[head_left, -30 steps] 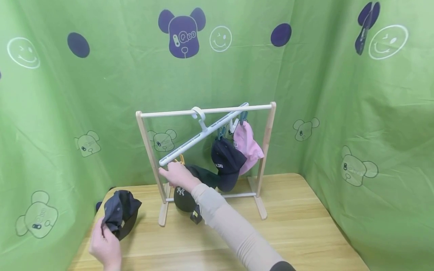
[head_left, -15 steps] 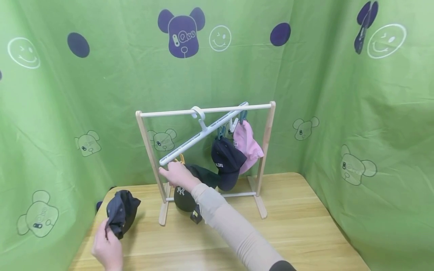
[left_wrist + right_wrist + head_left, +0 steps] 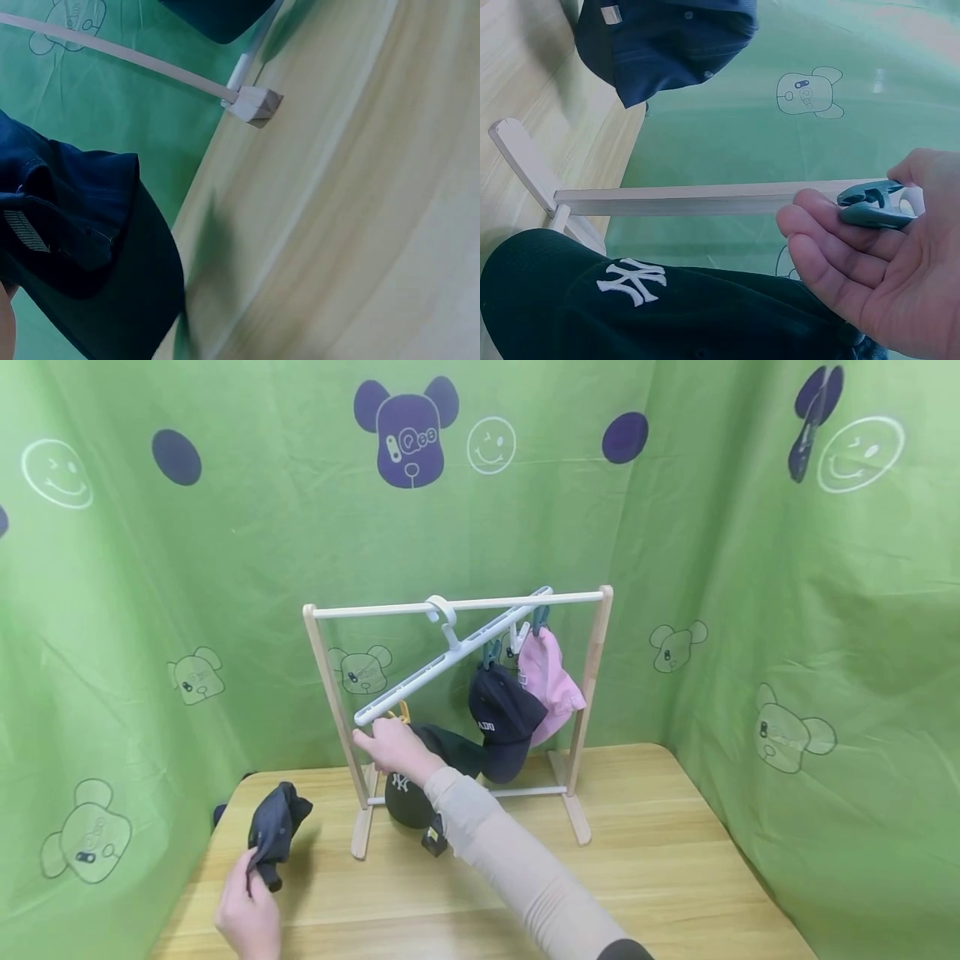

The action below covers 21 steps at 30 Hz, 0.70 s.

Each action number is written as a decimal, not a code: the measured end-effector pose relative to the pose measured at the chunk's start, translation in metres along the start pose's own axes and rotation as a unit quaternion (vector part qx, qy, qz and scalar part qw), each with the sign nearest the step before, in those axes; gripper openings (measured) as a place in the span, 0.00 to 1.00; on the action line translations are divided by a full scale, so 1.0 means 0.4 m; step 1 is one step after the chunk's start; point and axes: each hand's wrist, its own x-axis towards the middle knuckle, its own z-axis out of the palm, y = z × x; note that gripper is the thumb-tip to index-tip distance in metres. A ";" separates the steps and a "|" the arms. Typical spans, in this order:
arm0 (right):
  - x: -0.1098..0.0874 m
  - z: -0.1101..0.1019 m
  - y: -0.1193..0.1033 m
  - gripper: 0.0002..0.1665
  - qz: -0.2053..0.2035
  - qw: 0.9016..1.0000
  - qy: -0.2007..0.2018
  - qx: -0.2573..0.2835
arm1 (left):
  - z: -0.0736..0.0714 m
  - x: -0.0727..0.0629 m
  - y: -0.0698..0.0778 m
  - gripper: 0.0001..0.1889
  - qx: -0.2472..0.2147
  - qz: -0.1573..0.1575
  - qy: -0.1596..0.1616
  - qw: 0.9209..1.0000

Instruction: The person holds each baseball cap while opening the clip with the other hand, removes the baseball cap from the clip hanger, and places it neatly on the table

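My left hand [image 3: 251, 906] pinches the edge of a dark navy baseball cap [image 3: 276, 825] above the table's left side. The cap's brim and inside show in the left wrist view. At the low left end of the tilted white hanger [image 3: 431, 669] is my right hand [image 3: 396, 747]. It pinches a teal clothespin [image 3: 876, 208] between thumb and index finger, with the clip's jaws apart. Just below hangs a black cap [image 3: 405, 806] with a white NY logo, beside a yellow clip [image 3: 403, 712]. A navy cap [image 3: 502, 718] and a pink cap [image 3: 551, 685] hang farther right.
The hanger hooks over the top bar of a wooden rack [image 3: 592, 664] on the wooden table [image 3: 660, 860]. A white clip [image 3: 518, 637] hangs between two teal ones. Green printed curtains [image 3: 547, 518] enclose the back and sides.
My left hand has moved a little to the right, and the navy cap in it has turned so it looks narrower. My right hand stays at the hanger's end.
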 end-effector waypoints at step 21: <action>0.002 0.002 0.004 0.25 0.000 1.000 0.007 -0.004 | -0.024 -0.051 -0.028 0.12 0.044 -0.044 -0.009 0.998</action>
